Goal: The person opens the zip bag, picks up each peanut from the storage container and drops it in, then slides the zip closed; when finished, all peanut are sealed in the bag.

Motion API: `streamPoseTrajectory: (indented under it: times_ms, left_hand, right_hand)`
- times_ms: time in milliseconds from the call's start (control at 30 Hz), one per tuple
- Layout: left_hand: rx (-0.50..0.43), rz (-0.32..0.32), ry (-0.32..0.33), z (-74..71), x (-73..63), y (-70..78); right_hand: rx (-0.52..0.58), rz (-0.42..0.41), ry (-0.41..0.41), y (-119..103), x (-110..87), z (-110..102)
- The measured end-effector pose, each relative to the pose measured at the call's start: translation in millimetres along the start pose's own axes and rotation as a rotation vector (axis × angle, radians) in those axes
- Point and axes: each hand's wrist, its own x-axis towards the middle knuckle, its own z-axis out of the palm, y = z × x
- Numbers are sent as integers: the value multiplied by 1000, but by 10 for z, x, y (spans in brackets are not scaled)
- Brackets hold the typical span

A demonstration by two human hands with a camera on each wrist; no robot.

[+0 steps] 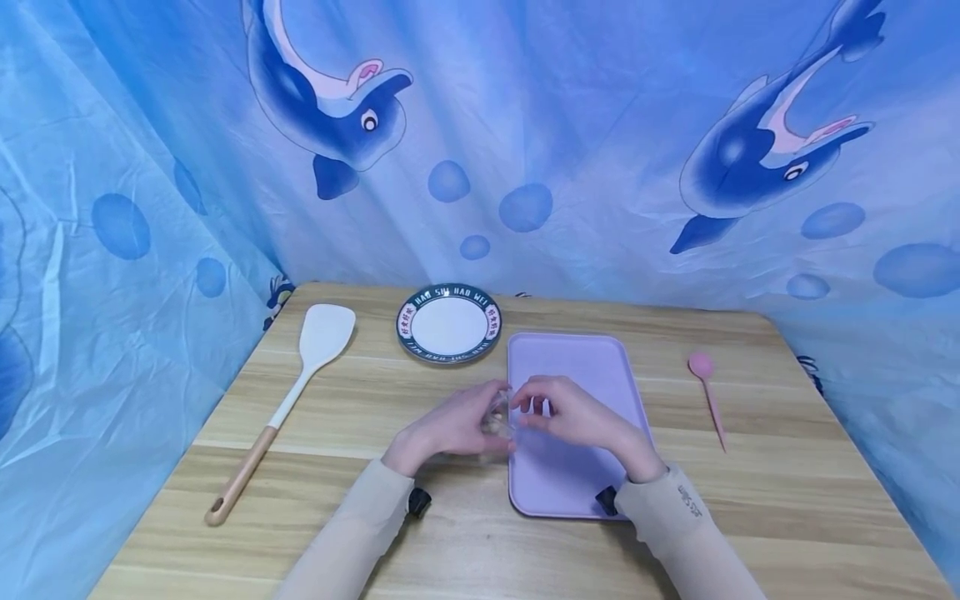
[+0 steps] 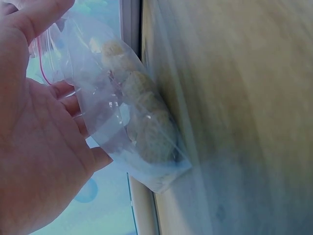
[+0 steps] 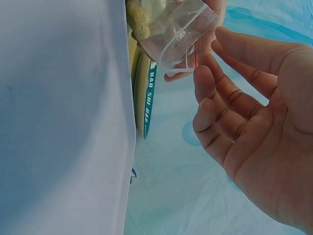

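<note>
A clear zip-top bag (image 2: 105, 117) with a red line along its seal holds several peanuts in their shells (image 2: 151, 127). My left hand (image 1: 467, 422) grips this bag near its zip end, over the left edge of the purple tray (image 1: 558, 475); in the left wrist view the filled part hangs away from the palm. Close to the zip end is my right hand (image 1: 573, 410), its fingers loosely bent, with nothing seen between them. In the right wrist view its fingertips (image 3: 203, 81) are right beside the bag's mouth.
A round plate (image 1: 450, 327) with a dark green patterned rim stands behind the hands. On the left lies a white spatula (image 1: 326, 333) with a wooden handle. A pink spoon (image 1: 701, 365) lies right of the tray. Blue dolphin-print curtain (image 1: 480, 125) surrounds the wooden table (image 1: 360, 400).
</note>
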Motion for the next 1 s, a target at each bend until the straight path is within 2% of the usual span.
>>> streamPoseTrajectory:
  times_ms: [400,733,1000]
  left_hand:
    - [3,-24,30,-20,-12,4]
    - [-6,5,95,-57,-30,-27]
    - [3,18,134,-86,-17,-46]
  right_hand:
    - [6,-20,11,-64,-5,36]
    - [-4,-60,63,-87,28,154]
    - [-71,-18,104,-117,54,211]
